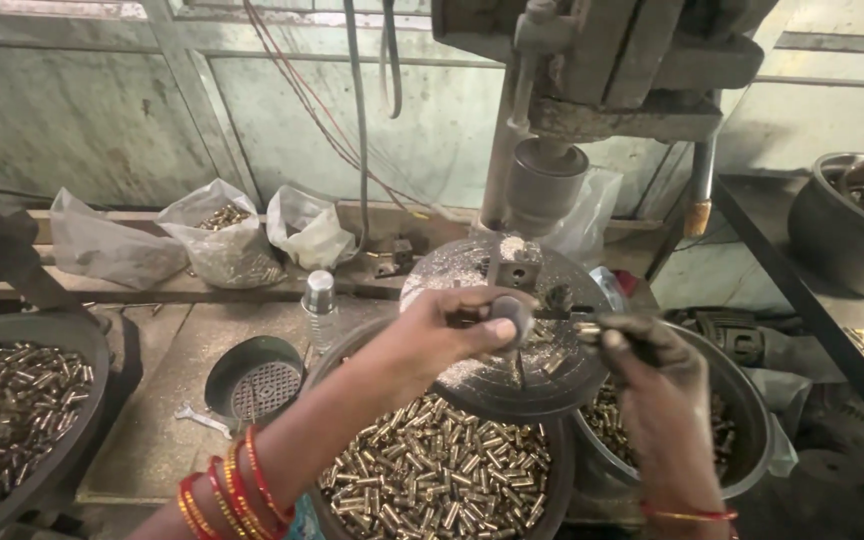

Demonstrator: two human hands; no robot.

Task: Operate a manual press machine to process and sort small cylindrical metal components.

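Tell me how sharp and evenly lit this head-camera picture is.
Head view: soft daylight brightens the back wall; the left hand and right hand are smeared by motion blur at the round machine table; the brass pieces in the front bowl glint; the edges bow outward; the lower right corner is dark.
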